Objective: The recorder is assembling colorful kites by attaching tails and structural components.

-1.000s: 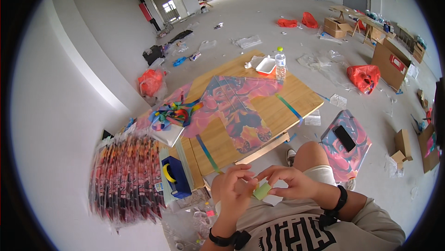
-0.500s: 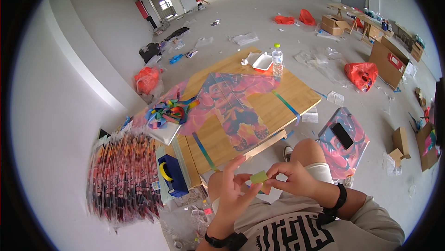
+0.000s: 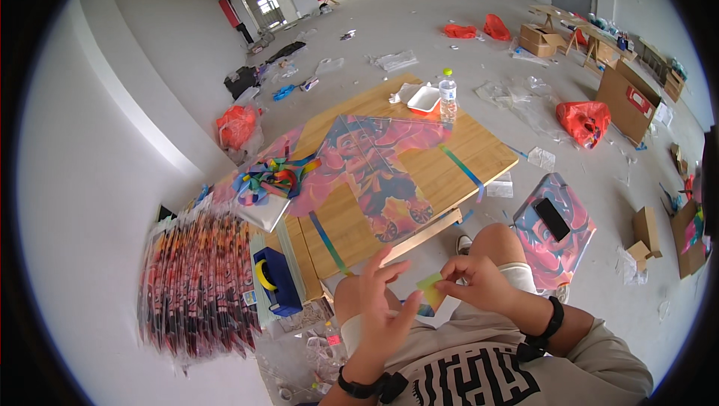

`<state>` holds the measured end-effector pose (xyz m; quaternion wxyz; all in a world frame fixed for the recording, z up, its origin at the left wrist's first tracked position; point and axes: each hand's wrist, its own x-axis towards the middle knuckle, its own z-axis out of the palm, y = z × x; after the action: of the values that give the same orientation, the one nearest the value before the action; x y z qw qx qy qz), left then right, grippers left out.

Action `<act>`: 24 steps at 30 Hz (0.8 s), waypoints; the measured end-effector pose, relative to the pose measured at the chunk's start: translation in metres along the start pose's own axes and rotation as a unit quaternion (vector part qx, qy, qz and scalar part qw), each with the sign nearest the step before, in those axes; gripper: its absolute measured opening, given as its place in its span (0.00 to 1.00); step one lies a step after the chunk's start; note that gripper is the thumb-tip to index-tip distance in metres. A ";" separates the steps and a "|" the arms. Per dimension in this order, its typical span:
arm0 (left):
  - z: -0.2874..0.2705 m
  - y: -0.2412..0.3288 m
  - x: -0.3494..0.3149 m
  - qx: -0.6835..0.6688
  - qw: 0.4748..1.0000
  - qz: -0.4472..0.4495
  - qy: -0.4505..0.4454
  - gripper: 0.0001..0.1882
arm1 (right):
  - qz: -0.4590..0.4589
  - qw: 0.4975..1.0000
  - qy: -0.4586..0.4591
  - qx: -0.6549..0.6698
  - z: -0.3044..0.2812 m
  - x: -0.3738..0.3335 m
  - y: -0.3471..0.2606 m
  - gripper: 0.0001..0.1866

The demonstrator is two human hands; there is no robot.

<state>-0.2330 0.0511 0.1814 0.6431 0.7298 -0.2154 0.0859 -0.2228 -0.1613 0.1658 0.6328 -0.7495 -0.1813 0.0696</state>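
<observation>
Pinching the green strip (image 3: 428,287) between thumb and fingers over the lap (image 3: 457,323), off the bench's (image 3: 479,153) near edge, the right hand (image 3: 477,284) now bears most of the hold; the left hand (image 3: 380,308) has spread open, thumb beside the strip, contact unclear.

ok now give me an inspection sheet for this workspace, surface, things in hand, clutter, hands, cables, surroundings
Surface: wooden table, patterned sheet lying across it
Things in hand: yellow-green piece, darker part below
Clutter: ribbon pile toward the table's left end; bottle and white tray at its far side; red bag on the floor
Hands: right hand pinches the piece; left hand open beside it, contact unclear
Cables: nothing seen
Surroundings: cardboard box at right; black phone on a patterned panel
</observation>
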 end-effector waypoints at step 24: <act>-0.005 -0.004 0.009 -0.186 0.966 -0.176 -0.030 0.09 | 0.027 0.999 0.007 0.038 0.001 0.006 0.011 0.08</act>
<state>-0.2225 0.0542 0.1822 0.7657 0.6262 -0.1145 -0.0919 -0.2155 -0.1600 0.1560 0.6598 -0.7303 -0.1535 0.0884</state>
